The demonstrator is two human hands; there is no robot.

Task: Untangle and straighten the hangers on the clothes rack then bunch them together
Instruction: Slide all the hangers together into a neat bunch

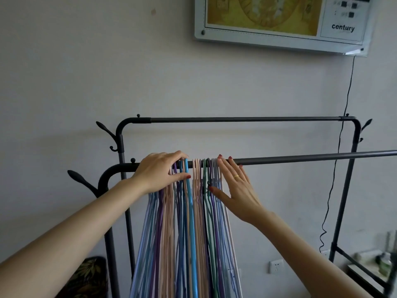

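Several thin hangers in blue, purple, pink, green and beige hang close together on the near dark rail of the clothes rack, toward its left end. My left hand curls over the rail and grips the hooks of the left group, thumb under them. My right hand lies flat with straight fingers against the right side of the bunch, fingertips at the rail. A small gap shows between the bright blue hanger and the pink ones.
A second, higher rail runs behind. Coat hooks stick out at the rack's left end. A framed board hangs on the wall with a cable running down to a socket.
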